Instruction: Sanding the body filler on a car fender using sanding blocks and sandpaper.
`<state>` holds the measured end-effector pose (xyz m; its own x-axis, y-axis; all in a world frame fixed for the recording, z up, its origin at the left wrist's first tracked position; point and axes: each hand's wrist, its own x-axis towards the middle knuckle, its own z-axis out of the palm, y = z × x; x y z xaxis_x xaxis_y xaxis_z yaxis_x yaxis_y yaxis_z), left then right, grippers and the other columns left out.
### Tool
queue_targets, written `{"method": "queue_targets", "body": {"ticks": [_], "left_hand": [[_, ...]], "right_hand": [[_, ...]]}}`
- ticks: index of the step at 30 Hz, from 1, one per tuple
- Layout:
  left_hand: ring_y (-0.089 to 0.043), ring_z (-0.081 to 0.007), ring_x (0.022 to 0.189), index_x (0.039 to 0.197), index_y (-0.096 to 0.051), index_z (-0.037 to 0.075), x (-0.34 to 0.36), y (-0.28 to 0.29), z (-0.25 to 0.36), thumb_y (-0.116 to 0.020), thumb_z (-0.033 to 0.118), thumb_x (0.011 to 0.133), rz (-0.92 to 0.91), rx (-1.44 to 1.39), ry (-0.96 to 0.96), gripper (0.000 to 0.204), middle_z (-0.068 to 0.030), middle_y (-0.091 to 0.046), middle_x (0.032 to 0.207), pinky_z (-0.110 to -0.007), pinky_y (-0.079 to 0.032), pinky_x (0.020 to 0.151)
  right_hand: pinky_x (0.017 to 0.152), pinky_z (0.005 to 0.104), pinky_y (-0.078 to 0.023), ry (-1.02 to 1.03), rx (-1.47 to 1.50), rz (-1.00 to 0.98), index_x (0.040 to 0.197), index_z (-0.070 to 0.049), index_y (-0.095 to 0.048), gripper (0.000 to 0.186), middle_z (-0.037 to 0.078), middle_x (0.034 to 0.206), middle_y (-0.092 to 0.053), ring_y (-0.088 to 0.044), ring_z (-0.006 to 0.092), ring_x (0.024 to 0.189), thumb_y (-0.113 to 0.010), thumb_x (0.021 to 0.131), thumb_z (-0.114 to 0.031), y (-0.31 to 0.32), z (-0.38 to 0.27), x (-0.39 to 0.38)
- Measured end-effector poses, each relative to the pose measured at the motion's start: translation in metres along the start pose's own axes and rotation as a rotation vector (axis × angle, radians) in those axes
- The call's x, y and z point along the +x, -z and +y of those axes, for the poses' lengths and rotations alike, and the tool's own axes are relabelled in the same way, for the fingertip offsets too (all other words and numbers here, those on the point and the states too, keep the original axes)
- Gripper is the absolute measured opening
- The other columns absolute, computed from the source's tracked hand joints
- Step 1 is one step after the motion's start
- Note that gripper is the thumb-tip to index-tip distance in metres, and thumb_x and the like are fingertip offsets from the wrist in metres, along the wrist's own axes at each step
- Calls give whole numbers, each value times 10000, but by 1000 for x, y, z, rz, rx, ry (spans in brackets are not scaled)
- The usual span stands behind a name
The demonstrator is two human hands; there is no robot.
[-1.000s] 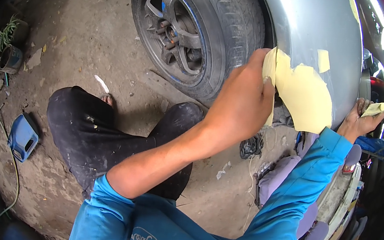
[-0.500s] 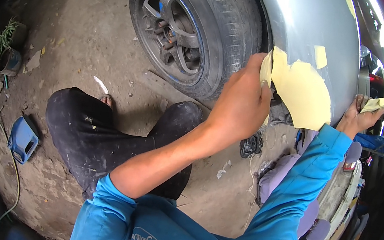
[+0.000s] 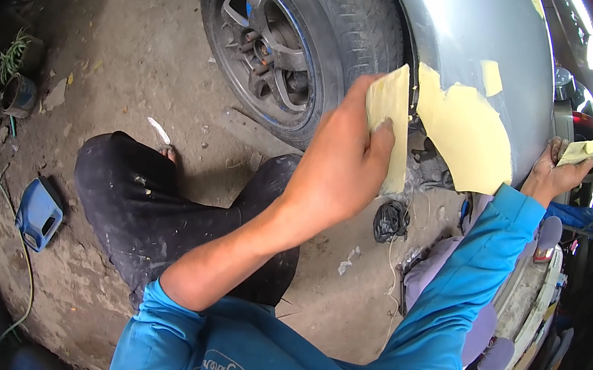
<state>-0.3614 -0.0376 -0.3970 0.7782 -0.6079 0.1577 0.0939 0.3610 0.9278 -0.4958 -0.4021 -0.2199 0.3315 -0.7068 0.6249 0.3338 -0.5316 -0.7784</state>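
Observation:
My left hand point(image 3: 348, 151) is closed round a flat putty spreader point(image 3: 393, 141) coated in pale yellow. It is held just left of the car's silver-grey fender point(image 3: 468, 29), in front of the tyre, and a narrow gap separates it from the fender. A broad patch of pale yellow putty point(image 3: 467, 135) covers the fender's lower corner beside the wheel arch, and a smaller yellow patch point(image 3: 491, 78) lies above it. My right hand point(image 3: 559, 175), at the far right beyond the fender, grips a second flat putty spreader point(image 3: 589, 150) with a lump of yellow putty on it.
The car wheel point(image 3: 264, 53) stands at the top centre. A black plastic bag point(image 3: 390, 221) lies below the fender. On the dirt floor to the left are a blue plastic container point(image 3: 39, 214), a hose point(image 3: 27, 271) and potted plants point(image 3: 18, 95). A bumper point(image 3: 522, 320) lies at the right.
My left hand has moved left, away from the fender's edge, and its spreader has turned so its flat face shows. My right hand has stayed nearly in place.

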Motion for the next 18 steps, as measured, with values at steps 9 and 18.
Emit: {"method": "queue_targets", "body": {"ticks": [9, 18], "left_hand": [[-658, -384, 914, 1152, -484, -115, 25, -2, 7, -446, 2, 871, 52, -99, -30, 307, -282, -634, 940, -421, -494, 811], [-641, -427, 980, 1142, -485, -116, 26, -5, 13, -463, 2, 871, 51, -108, -4, 297, -310, -634, 986, -456, -484, 848]], "right_hand": [[611, 318, -450, 25, -33, 39, 1306, -142, -507, 472, 49, 957, -560, -494, 172, 670, -356, 1001, -469, -8, -1, -6], [636, 332, -443, 18, -35, 159, 1320, -153, -500, 442, 45, 1030, -553, -493, 173, 735, -372, 1003, -434, -25, -4, -19]]}}
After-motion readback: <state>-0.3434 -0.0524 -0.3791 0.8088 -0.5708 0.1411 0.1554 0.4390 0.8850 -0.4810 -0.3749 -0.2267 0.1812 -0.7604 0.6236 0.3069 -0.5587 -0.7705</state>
